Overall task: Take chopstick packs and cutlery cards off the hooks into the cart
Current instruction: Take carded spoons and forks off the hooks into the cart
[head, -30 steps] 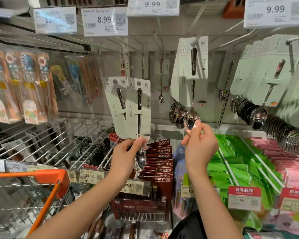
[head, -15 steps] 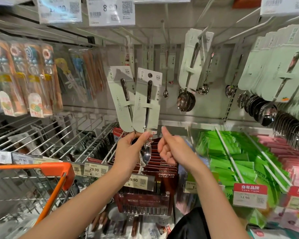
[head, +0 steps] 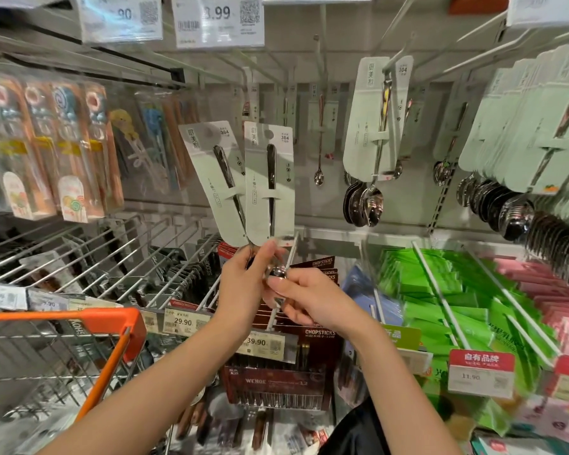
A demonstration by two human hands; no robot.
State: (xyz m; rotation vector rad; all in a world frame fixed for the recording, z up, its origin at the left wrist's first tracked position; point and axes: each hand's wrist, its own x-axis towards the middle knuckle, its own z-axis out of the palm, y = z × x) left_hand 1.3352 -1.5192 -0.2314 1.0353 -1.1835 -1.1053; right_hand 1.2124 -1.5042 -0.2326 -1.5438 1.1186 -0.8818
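So far, two spoon cards (head: 253,182) are pinched at their lower ends by the left hand (head: 247,277), whose fingers are curled round them; the right hand (head: 309,297) grips the spoon bowls alongside. Neither is in the cart (head: 79,318) at eight o'clock; more cards (head: 375,126) hang at one o'clock.

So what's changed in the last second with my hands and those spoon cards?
The right hand let go of the hanging spoon, dropped left and now touches the spoons under the left hand. The left hand's grip on the two spoon cards is unchanged; the cart stays put.
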